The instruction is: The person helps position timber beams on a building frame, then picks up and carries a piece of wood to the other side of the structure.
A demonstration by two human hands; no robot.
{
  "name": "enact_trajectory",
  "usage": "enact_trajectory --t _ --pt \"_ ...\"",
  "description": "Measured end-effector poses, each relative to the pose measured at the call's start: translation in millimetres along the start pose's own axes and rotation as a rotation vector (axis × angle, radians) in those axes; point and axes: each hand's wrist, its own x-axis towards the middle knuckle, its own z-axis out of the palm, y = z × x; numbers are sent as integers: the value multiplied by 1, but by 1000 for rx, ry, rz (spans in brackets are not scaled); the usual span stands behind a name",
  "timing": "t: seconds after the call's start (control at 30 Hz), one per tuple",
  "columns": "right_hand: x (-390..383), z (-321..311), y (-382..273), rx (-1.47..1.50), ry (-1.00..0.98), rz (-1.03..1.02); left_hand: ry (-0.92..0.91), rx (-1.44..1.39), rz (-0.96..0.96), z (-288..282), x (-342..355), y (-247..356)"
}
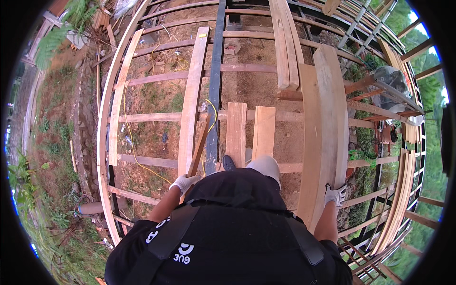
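My left hand (184,182), in a white work glove, is closed around the near end of a narrow reddish wooden strip (199,145) that slants up and away from me. My right hand (336,194), also gloved, grips the near edge of a wide pale plank (327,118) that lies across the floor joists at my right. Between the hands, my knee and a dark shoe (228,162) rest on short boards (236,130) laid over the joists.
I stand on an open timber floor frame above bare earth. A long pale plank (192,99) lies to the left, more planks (285,42) ahead, a dark steel beam (216,80) runs down the middle, a yellow cord (127,128) trails below. A circular saw (392,78) sits at right.
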Motion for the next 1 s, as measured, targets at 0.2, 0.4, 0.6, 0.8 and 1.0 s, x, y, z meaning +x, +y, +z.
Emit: enact_trajectory --t 0.2,0.4,0.6,0.8,1.0 --pt "-1 -17 -3 1 -47 1 -267 1264 570 -65 84 -106" --pt "34 -35 -53 110 -197 84 140 473 -26 -72 104 -11" --pt "51 -76 -253 412 266 -179 184 530 0 -88 122 199" --pt "52 -163 -410 333 74 -165 191 611 196 -110 165 363" --pt "69 -146 -413 152 75 -85 232 319 206 -65 173 484"
